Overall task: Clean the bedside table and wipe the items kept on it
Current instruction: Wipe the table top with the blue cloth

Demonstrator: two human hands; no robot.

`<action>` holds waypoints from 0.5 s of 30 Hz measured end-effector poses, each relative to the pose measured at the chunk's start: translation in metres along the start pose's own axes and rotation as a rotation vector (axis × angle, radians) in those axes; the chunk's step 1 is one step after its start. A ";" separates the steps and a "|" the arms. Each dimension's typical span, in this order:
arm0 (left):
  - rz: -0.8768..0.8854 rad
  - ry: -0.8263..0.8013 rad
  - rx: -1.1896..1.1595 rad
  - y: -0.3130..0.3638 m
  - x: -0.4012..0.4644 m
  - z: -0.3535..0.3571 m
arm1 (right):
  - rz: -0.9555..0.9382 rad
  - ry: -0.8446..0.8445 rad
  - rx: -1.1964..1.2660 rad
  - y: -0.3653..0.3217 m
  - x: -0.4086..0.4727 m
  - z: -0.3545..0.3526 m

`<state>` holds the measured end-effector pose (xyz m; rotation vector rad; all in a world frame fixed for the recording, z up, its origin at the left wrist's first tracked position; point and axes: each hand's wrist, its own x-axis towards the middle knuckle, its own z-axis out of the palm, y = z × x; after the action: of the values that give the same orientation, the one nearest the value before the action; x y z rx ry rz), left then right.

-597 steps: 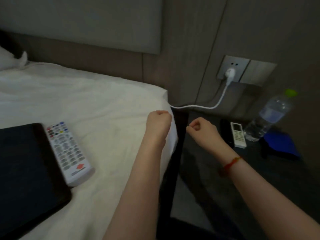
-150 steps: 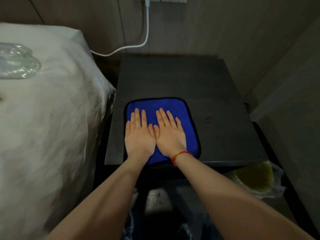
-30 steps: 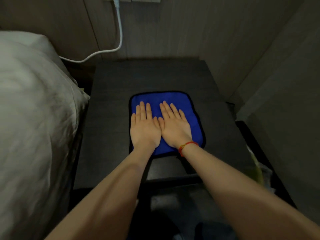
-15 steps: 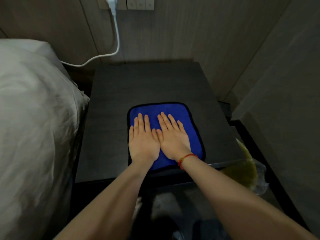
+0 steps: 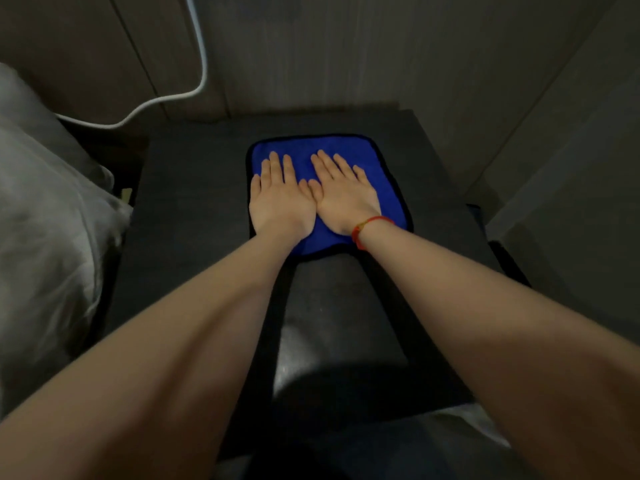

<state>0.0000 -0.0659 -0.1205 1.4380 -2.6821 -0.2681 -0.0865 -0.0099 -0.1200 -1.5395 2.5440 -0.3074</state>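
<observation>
A blue cloth (image 5: 349, 147) with a black hem lies flat on the dark bedside table (image 5: 194, 202), toward its back. My left hand (image 5: 278, 199) and my right hand (image 5: 343, 194) press down on the cloth side by side, palms flat and fingers straight. A red string bracelet (image 5: 369, 226) circles my right wrist. Nothing else stands on the tabletop.
The white bed (image 5: 45, 220) runs along the table's left side. A white cable (image 5: 166, 98) hangs down the wood-panelled wall behind and curves left. A wall closes in on the right.
Both hands have pushed the cloth from the table's front edge toward the back. The camera has leaned in closer over the table.
</observation>
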 end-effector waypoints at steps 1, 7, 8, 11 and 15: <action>-0.001 0.001 0.003 0.002 0.013 0.000 | 0.002 0.003 -0.006 0.003 0.013 -0.002; 0.003 0.009 0.016 0.007 0.071 0.002 | 0.019 0.014 -0.018 0.015 0.071 -0.004; 0.001 0.011 0.020 0.008 0.075 0.002 | 0.020 0.015 -0.020 0.016 0.075 -0.004; -0.001 0.019 0.022 0.009 0.079 0.003 | 0.019 0.023 -0.020 0.017 0.080 -0.004; 0.008 0.006 0.012 0.010 0.068 0.000 | 0.033 0.031 -0.005 0.015 0.069 -0.004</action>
<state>-0.0459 -0.1174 -0.1193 1.4285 -2.6886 -0.2473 -0.1322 -0.0644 -0.1217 -1.5042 2.5927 -0.3242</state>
